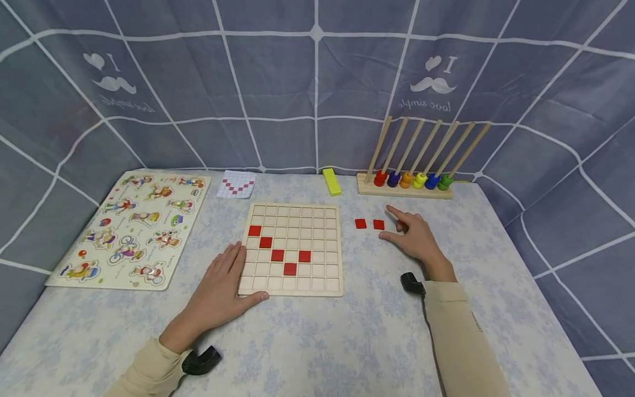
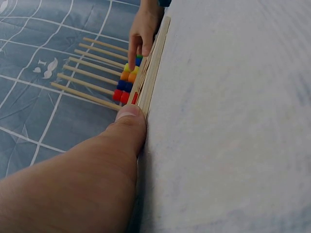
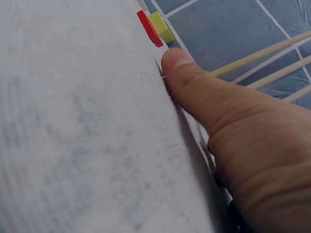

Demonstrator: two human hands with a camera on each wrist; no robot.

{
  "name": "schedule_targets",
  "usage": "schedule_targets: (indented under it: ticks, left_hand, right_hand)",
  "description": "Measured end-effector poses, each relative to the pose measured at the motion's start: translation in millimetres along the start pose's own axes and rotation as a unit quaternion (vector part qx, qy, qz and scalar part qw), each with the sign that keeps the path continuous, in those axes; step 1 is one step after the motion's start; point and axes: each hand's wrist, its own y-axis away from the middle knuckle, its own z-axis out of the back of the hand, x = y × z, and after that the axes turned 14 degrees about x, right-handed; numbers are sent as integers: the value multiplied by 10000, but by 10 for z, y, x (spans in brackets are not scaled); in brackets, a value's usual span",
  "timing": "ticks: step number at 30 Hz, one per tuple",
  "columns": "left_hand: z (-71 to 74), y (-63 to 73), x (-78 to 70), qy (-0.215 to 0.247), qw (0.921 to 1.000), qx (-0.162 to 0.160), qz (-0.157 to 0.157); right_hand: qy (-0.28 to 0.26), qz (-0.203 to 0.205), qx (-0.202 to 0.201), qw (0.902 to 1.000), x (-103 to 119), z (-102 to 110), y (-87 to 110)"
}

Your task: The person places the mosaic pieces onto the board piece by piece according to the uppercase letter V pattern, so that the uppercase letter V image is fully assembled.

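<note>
A square wooden grid board (image 1: 317, 289) lies flat in front of me, with several red squares (image 1: 290, 269) set in its cells. Along the board's left side lies my left hand (image 1: 218, 289), fingers straight at the edge and thumb at the lower edge; the left wrist view shows that thumb (image 2: 129, 119) close up. To the board's right, two loose red squares (image 1: 360, 224) rest on the table side by side. My right hand (image 1: 414, 237) is just right of them, its index finger and thumb spread apart beside the nearer square (image 1: 378, 225) and nothing held between them.
A small card (image 1: 236, 184) with a red V pattern and a yellow block (image 1: 332, 182) lie beyond the board. At the back right stands a wooden peg rack (image 1: 404, 189) with coloured beads and tall rods. A picture puzzle board (image 1: 144, 218) covers the left side.
</note>
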Motion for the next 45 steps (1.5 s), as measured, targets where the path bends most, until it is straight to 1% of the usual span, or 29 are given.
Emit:
schedule_targets:
  ticks: [4, 6, 9, 12, 21, 25, 29, 35, 41, 43, 45]
  left_hand:
    - [7, -1, 10, -37, 10000, -9, 23]
    - [8, -1, 9, -16, 10000, -43, -1]
    - [0, 1, 6, 22, 10000, -57, -68]
    - [-9, 3, 6, 46, 9999, -61, -114]
    - [17, 12, 7, -52, 9999, -38, -109]
    - [32, 1, 2, -47, 9999, -51, -109]
    - [7, -10, 9, -22, 9999, -61, -93]
    - [12, -12, 6, -8, 10000, -61, -72]
    - [-15, -5, 13, -5, 10000, -43, -41]
    - [-20, -3, 14, -3, 10000, -56, -44]
    - [-24, 3, 17, -15, 9999, -90, -43]
  right_hand:
    - [211, 145, 100, 9996, 17, 9, -18]
    - [250, 141, 153, 9995, 27, 16, -21]
    - [236, 14, 251, 9994, 30, 17, -12]
    - [92, -114, 303, 9994, 25, 9, 5]
    - [-260, -143, 206, 9993, 44, -17, 22]
    - [-270, -145, 82, 9995, 54, -9, 7]
    - [-270, -141, 7, 9995, 54, -9, 0]
    - [-322, 51, -191, 9993, 57, -10, -5]
    - [-721, 201, -359, 9966, 81, -51, 29]
    - [-802, 347, -458, 9951, 129, -66, 26]
    - [-785, 612, -521, 9937, 206, -89, 15]
